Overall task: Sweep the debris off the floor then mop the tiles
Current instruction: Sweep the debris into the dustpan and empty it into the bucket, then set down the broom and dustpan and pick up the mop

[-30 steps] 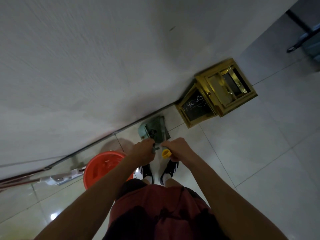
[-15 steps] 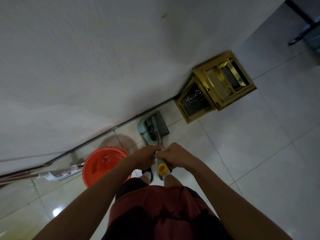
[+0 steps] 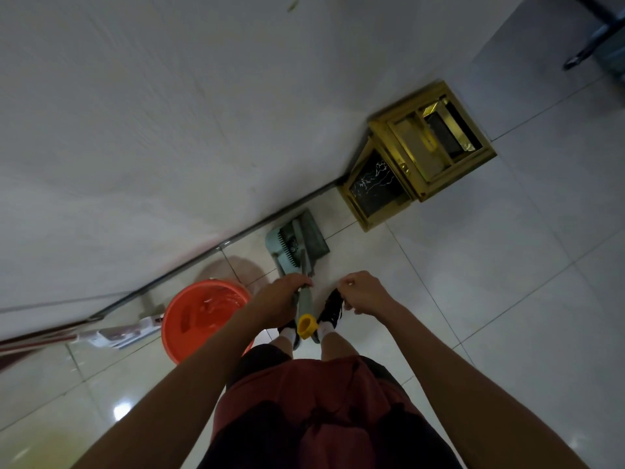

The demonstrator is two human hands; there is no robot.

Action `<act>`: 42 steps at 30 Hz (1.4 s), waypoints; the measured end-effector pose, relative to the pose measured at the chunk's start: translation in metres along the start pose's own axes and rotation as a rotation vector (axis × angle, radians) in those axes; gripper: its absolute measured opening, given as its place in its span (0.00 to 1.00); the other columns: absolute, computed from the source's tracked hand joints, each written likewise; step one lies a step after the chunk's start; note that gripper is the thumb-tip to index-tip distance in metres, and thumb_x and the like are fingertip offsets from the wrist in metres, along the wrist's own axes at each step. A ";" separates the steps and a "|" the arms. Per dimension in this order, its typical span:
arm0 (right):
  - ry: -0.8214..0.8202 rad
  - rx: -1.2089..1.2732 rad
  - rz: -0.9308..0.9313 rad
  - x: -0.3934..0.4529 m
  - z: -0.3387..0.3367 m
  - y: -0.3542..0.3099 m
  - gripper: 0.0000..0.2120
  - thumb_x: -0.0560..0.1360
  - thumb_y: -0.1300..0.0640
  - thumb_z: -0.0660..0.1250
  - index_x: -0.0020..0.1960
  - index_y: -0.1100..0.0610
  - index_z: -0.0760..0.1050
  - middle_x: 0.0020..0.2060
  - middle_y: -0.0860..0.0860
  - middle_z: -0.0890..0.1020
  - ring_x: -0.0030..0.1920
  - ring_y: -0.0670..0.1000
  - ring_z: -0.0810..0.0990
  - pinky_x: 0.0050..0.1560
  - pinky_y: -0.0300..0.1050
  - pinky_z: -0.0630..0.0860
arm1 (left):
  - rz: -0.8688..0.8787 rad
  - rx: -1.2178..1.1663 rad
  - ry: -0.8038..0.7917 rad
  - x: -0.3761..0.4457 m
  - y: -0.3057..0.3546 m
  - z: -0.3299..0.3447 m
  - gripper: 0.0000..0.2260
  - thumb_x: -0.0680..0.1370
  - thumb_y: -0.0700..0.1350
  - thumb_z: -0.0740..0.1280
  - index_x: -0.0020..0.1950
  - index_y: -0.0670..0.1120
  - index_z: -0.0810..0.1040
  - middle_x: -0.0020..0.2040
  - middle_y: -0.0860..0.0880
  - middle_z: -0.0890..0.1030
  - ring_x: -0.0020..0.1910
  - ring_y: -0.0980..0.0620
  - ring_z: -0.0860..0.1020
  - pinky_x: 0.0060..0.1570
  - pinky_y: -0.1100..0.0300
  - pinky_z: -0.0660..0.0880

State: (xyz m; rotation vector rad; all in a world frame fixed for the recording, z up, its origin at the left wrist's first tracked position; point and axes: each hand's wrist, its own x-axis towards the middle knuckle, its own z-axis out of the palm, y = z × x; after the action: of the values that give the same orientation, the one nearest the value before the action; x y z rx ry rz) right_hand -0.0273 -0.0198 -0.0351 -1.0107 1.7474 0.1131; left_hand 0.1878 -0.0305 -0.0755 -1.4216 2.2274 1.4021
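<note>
No writing or brand can be read on anything in view.

The left hand (image 3: 282,292) is curled round the grey-green handle (image 3: 306,304) of the broom and dustpan set, gripping it just below the yellow cap (image 3: 307,327) at its near end. The right hand (image 3: 360,292) hangs just beside it, apart from the handle, its fingers bent inward; whether they pinch anything cannot be told, since they lie over the dark shoe below.

The handle's long axis runs from the cap, near the person's feet, away toward the wall (image 3: 169,113). At its far end the dustpan (image 3: 297,243) sits on the floor (image 3: 507,282) near the foot of the wall, its dark comb teeth showing and its mouth turned toward the wall's base strip. The broom head is not clearly told apart from the pan.

To the left of the left hand an orange bucket (image 3: 203,316) stands on the tiles, near the wall. Further left, a mop (image 3: 118,335) lies along the floor, its white head near the bucket and its dark pole running off the left edge.

To the right of the dustpan, against the wall, stands a gold bin (image 3: 422,150) with dark marbled side panels and an opening in its top.

The person's two dark shoes with white socks stand under the hands, and red shorts fill the near edge of the view. The tiles are pale and glossy, with a bright glint at the lower left.
</note>
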 end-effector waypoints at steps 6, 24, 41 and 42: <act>0.075 -0.183 -0.037 0.019 0.005 0.009 0.12 0.79 0.57 0.58 0.45 0.61 0.77 0.43 0.54 0.78 0.46 0.54 0.75 0.46 0.44 0.69 | 0.015 0.035 0.014 0.000 0.002 -0.010 0.21 0.77 0.40 0.70 0.69 0.48 0.73 0.70 0.47 0.73 0.67 0.47 0.73 0.67 0.48 0.71; 0.094 -0.168 0.019 0.024 0.004 0.013 0.22 0.82 0.54 0.60 0.75 0.55 0.68 0.74 0.54 0.70 0.72 0.55 0.69 0.71 0.46 0.64 | -0.191 0.108 0.316 0.015 -0.003 -0.055 0.19 0.70 0.39 0.69 0.61 0.50 0.81 0.56 0.44 0.84 0.52 0.37 0.82 0.52 0.49 0.78; 0.100 -0.796 -0.487 0.022 -0.009 -0.013 0.16 0.81 0.52 0.61 0.66 0.54 0.74 0.62 0.54 0.79 0.61 0.56 0.77 0.61 0.51 0.72 | -0.461 0.301 0.518 -0.068 0.025 -0.040 0.22 0.79 0.48 0.64 0.74 0.51 0.69 0.71 0.48 0.73 0.68 0.45 0.71 0.62 0.47 0.69; 0.096 -0.813 -0.528 0.020 -0.007 -0.016 0.15 0.80 0.52 0.62 0.66 0.53 0.75 0.62 0.53 0.79 0.61 0.56 0.77 0.60 0.51 0.71 | -0.494 0.289 0.520 -0.076 0.028 -0.032 0.22 0.79 0.49 0.63 0.74 0.51 0.69 0.71 0.48 0.73 0.69 0.44 0.71 0.63 0.46 0.69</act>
State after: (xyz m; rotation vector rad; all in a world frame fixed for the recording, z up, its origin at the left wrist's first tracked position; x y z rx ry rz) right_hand -0.0231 -0.0454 -0.0421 -2.0615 1.4621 0.4651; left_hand 0.2180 -0.0036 0.0015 -2.1961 1.9924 0.5742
